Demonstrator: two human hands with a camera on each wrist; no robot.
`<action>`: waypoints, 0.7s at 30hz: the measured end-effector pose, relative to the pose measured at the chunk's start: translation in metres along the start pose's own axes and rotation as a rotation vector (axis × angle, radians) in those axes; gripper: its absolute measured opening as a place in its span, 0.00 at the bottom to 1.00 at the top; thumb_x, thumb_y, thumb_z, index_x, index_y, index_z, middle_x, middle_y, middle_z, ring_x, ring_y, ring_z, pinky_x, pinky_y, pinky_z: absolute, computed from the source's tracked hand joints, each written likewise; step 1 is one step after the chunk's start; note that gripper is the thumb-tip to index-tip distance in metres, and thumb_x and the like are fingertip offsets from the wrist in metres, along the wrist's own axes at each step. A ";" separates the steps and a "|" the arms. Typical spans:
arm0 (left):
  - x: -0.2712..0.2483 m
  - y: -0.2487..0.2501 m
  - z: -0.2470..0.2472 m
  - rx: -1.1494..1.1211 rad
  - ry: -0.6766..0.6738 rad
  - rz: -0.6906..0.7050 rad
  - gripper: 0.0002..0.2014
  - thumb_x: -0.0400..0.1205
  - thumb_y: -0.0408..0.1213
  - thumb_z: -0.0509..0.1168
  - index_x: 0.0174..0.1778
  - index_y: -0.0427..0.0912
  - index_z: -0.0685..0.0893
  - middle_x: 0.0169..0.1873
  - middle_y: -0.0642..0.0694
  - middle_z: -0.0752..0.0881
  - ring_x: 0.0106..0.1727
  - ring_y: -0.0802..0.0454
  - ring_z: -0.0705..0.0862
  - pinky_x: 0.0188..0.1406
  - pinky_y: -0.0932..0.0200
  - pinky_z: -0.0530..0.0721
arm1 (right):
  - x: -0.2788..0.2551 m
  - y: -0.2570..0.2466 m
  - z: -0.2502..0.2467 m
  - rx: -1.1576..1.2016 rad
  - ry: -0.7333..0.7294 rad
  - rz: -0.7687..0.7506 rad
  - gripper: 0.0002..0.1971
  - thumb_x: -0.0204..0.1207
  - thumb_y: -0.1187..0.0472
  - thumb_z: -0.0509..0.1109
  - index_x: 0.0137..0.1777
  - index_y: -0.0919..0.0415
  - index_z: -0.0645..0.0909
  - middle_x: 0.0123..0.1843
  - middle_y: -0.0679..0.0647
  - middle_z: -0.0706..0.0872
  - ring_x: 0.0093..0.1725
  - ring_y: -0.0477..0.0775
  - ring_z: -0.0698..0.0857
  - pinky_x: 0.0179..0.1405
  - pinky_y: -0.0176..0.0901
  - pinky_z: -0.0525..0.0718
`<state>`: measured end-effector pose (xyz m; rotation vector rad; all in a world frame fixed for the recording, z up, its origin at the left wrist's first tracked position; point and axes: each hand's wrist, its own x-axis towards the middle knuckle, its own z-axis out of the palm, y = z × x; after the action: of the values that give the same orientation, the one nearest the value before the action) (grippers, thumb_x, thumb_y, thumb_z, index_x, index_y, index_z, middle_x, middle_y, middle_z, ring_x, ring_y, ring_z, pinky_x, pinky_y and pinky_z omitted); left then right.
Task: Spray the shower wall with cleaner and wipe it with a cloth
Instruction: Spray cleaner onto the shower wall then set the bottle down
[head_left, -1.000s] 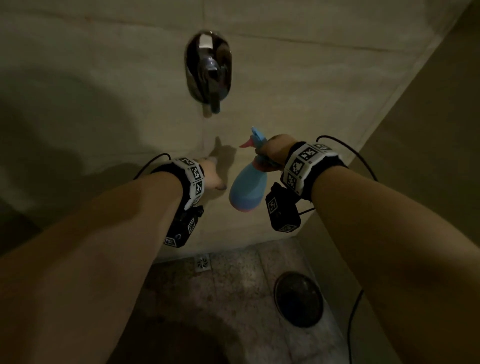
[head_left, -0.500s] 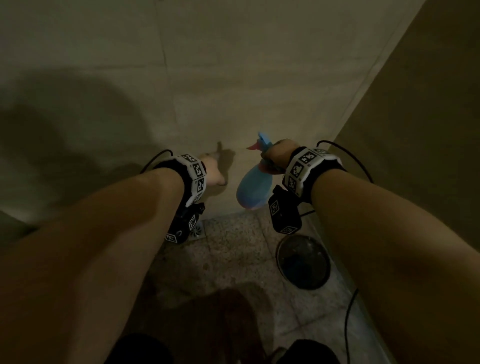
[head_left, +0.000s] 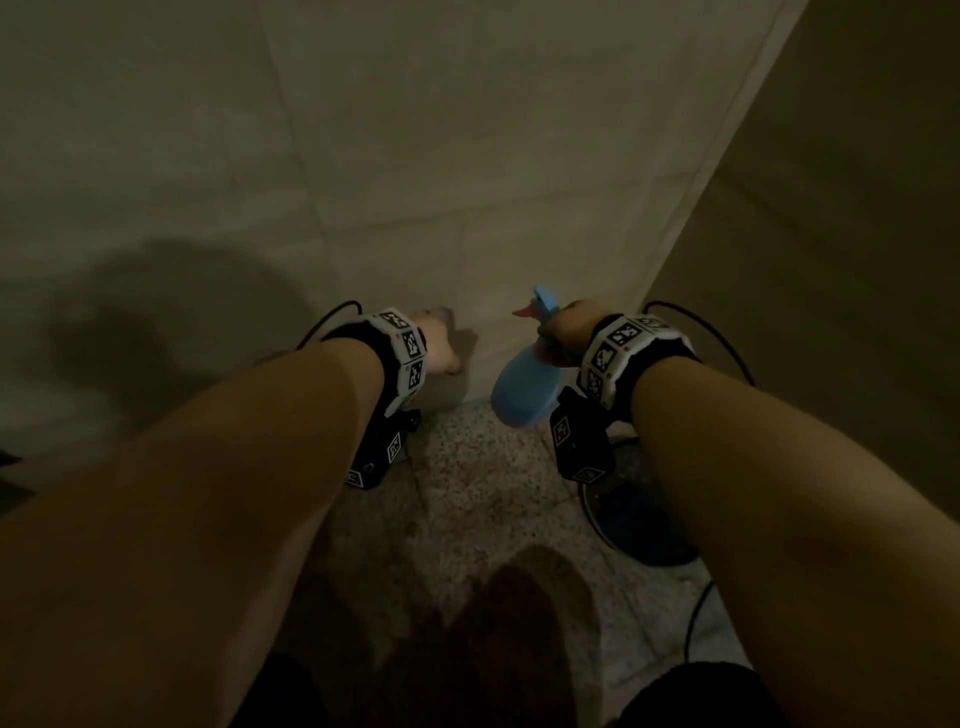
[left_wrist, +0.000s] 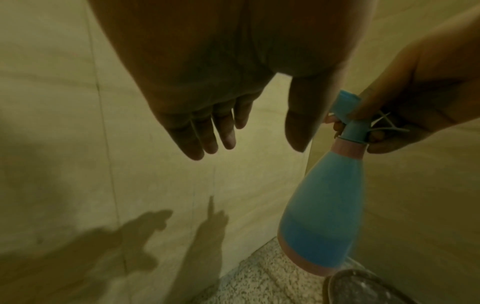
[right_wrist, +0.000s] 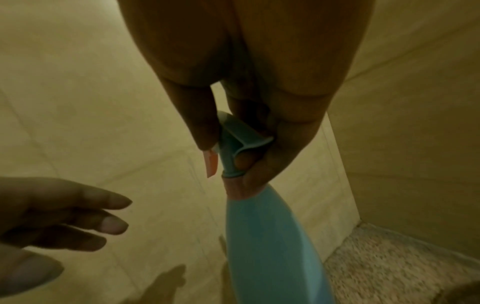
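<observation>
A: The tiled shower wall is faced low down, near the speckled floor.

B: The blue spray bottle is gripped at its neck by the right hand; the left hand is held slack and empty.

A: Spraying seems in hand. The trigger must be squeezed next; no cloth is seen.

Both forearms stretched fwd & down. Left hand empty, fingers straight, slightly spread. Right hand fingers curled in a grip, thumb alongside.
</observation>
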<state>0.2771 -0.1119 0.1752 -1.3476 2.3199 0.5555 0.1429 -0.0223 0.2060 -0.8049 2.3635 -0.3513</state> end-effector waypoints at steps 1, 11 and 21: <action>0.008 -0.003 0.009 0.005 -0.008 -0.004 0.39 0.78 0.44 0.68 0.81 0.40 0.55 0.79 0.37 0.65 0.78 0.37 0.66 0.74 0.41 0.72 | 0.011 0.006 0.014 0.006 0.031 0.024 0.16 0.82 0.59 0.65 0.33 0.66 0.74 0.31 0.60 0.80 0.37 0.56 0.75 0.38 0.45 0.72; 0.056 -0.014 0.084 -0.012 0.051 0.058 0.39 0.81 0.42 0.65 0.83 0.41 0.49 0.80 0.36 0.62 0.78 0.38 0.68 0.73 0.45 0.73 | 0.061 0.051 0.102 0.110 -0.017 0.003 0.16 0.84 0.66 0.61 0.32 0.65 0.74 0.32 0.67 0.73 0.21 0.52 0.68 0.12 0.32 0.66; 0.082 -0.010 0.128 -0.048 -0.070 0.003 0.40 0.81 0.38 0.66 0.84 0.42 0.49 0.83 0.37 0.50 0.81 0.36 0.62 0.77 0.43 0.69 | 0.097 0.090 0.163 0.160 -0.151 0.041 0.17 0.82 0.58 0.64 0.64 0.70 0.80 0.56 0.67 0.85 0.53 0.63 0.86 0.59 0.54 0.85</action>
<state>0.2667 -0.1091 0.0232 -1.3244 2.2668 0.6526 0.1428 -0.0211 -0.0035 -0.6822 2.1773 -0.4411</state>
